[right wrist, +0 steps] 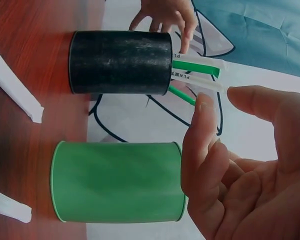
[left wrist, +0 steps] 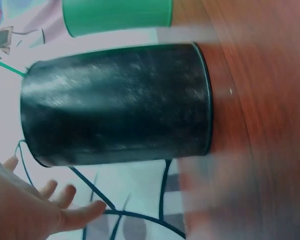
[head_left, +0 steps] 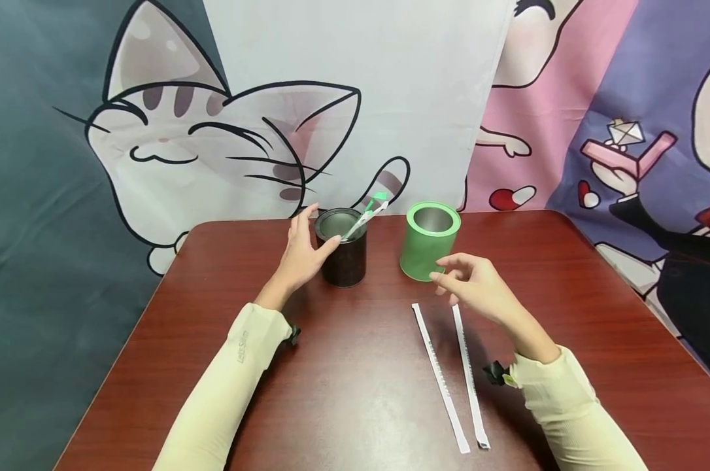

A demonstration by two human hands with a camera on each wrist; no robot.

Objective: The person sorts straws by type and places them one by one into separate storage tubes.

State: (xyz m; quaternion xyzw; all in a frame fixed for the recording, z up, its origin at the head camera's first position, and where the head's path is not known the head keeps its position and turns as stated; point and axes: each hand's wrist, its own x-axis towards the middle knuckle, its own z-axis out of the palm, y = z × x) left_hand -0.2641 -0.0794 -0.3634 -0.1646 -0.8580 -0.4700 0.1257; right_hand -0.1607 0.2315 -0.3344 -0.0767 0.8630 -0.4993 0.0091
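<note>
A black can (head_left: 344, 261) stands upright on the table, with white paper-wrapped straws (right wrist: 200, 85) and green straws (right wrist: 196, 67) leaning out of its mouth. My left hand (head_left: 302, 254) is spread at the can's left side, thumb right at the rim and fingers behind it, gripping nothing. Just right of the black can stands a green can (head_left: 423, 252), its mouth facing up. In front of that green can hovers my right hand (head_left: 475, 284); thumb and index finger are bent toward each other with a gap between them, and they hold nothing.
Two wrapped straws lie on the table in front of the green can, a left one (head_left: 440, 376) and a right one (head_left: 470, 376), roughly side by side. The brown table (head_left: 214, 294) ends at a printed cloth (head_left: 272, 59) behind the cans.
</note>
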